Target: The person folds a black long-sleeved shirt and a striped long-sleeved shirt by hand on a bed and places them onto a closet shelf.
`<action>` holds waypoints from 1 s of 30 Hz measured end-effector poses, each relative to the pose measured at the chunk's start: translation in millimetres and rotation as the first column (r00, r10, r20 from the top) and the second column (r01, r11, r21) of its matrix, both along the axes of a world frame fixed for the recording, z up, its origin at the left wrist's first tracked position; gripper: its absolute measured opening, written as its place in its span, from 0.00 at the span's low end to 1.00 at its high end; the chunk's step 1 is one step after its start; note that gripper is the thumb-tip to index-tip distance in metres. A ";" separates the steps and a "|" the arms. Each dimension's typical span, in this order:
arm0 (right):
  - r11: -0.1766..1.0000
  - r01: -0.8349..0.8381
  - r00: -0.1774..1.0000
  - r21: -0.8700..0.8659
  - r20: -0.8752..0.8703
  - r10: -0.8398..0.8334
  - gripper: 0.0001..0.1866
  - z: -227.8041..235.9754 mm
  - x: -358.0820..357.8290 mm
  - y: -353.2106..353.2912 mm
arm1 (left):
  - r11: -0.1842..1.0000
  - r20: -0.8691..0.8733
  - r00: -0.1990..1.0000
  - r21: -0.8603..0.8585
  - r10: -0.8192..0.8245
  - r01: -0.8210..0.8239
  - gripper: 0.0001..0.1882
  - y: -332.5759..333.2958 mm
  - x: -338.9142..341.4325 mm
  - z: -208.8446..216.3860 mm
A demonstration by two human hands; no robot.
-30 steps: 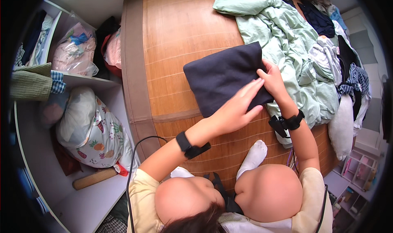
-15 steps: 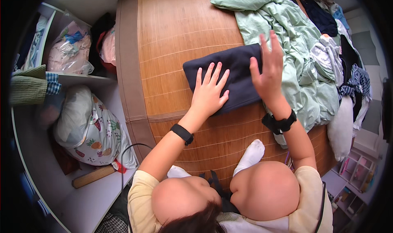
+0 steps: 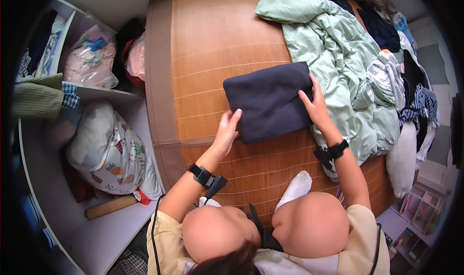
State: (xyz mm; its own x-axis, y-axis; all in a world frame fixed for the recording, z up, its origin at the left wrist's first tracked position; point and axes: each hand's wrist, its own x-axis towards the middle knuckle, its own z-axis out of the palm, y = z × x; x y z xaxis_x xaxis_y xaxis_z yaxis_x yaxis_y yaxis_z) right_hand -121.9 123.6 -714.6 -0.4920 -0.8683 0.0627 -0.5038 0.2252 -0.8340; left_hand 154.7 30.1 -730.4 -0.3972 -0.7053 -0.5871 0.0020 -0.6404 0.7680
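A dark navy piece of cloth (image 3: 270,101), folded into a flat, roughly rectangular bundle, lies on the woven mat in front of me. My left hand (image 3: 227,132) grips its near left edge, with the thumb on top and the other fingers mostly hidden at the side. On the opposite side, my right hand (image 3: 316,106) holds the right edge, thumb resting on the upper face and fingers along the rim. What kind of garment it is cannot be made out.
A rumpled light green quilt (image 3: 328,67) spreads beside the bundle on the right, with a heap of clothes (image 3: 411,77) beyond it. Along the left stands an open cabinet (image 3: 111,234) holding bagged textiles and a fruit-print bundle (image 3: 118,154). The brown mat (image 3: 217,33) covers the bed.
My left hand has slid from flat on top of the cloth to its left edge. The raised right hand has come down onto the right edge.
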 end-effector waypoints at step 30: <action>0.728 -0.509 0.356 0.458 0.883 -0.307 0.27 428.2 152.1 -78.4 | 0.984 -0.066 0.982 0.005 -0.175 0.176 0.33 -45.3 172.3 472.9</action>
State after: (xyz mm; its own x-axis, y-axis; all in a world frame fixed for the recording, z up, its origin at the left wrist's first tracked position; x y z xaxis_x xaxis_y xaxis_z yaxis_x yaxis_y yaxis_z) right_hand 30.2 45.2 -286.4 0.2180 -0.5200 -0.8259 0.3598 0.8294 -0.4273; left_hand 326.9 -15.2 -257.6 -0.5518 -0.6149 -0.5633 -0.0616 -0.6436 0.7629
